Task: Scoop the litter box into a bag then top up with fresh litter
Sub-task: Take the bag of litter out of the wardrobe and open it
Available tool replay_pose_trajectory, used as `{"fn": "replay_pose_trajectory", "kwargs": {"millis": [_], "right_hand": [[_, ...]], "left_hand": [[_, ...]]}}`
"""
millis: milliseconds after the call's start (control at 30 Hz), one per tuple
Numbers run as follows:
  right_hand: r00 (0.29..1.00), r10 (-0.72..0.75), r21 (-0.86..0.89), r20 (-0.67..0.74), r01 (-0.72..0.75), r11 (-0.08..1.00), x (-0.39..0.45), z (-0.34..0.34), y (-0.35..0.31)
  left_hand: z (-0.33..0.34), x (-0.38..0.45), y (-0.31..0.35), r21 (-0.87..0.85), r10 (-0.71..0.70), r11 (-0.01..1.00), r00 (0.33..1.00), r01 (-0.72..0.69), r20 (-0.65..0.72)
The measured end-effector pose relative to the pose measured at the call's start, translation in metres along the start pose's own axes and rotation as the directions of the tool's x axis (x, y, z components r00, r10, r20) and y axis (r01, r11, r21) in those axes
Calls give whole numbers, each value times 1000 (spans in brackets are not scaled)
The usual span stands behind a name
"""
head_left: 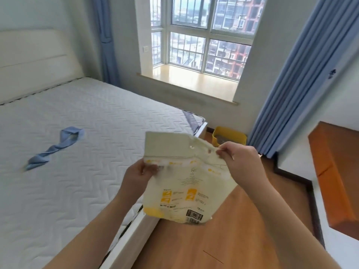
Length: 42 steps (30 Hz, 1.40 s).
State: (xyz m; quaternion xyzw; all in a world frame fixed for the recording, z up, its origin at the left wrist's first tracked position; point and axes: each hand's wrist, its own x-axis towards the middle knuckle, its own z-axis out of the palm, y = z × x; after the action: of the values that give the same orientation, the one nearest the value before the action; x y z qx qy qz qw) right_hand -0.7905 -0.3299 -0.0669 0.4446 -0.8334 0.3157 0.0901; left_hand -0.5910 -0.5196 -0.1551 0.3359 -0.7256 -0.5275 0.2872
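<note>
A pale yellow litter bag [184,183] with orange print and a barcode hangs in the air in front of me, above the bed's edge and the floor. My left hand [139,171] pinches its upper left side. My right hand [239,156] pinches the upper right corner near the torn top flap. The yellow litter box [229,134] stands on the floor past the foot of the bed, by the curtain, with grey litter inside. It is partly hidden behind the bag and my right hand.
A white mattress [77,152] fills the left, with a blue curtain tie [58,146] lying on it. Wooden floor [242,230] runs on the right. An orange-brown desk corner [334,171] juts in at the right. Blue curtains [295,84] hang beside the bay window [194,45].
</note>
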Motion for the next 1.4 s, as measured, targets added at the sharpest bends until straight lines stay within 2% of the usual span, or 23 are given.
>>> {"fn": "replay_pose_trajectory", "kwargs": {"millis": [100, 267, 467, 767, 933, 1133, 1233, 1400], "right_hand": [[990, 124, 59, 62, -128, 990, 25, -11, 38], [969, 247, 97, 13, -247, 964, 63, -6, 81], [945, 328, 91, -17, -325, 941, 116, 7, 108], [930, 365, 64, -41, -362, 930, 176, 17, 146], [961, 267, 54, -66, -264, 963, 223, 13, 178], [978, 207, 89, -7, -206, 975, 298, 2, 242], [982, 190, 24, -20, -189, 982, 329, -8, 278], [991, 105, 41, -77, -102, 994, 361, -16, 331]], "left_hand": [[38, 32, 19, -70, 21, 997, 1000, -19, 19], [77, 107, 42, -127, 58, 991, 995, -48, 77], [97, 191, 55, -157, 142, 981, 978, -118, 151], [150, 291, 72, -59, 261, 965, 942, -254, 212], [216, 341, 80, -6, 306, 949, 916, -315, 259], [308, 374, 96, 55, 376, 912, 880, -408, 290], [349, 387, 105, 49, 349, 925, 891, -378, 289], [402, 406, 103, 19, 286, 952, 908, -306, 307]]}}
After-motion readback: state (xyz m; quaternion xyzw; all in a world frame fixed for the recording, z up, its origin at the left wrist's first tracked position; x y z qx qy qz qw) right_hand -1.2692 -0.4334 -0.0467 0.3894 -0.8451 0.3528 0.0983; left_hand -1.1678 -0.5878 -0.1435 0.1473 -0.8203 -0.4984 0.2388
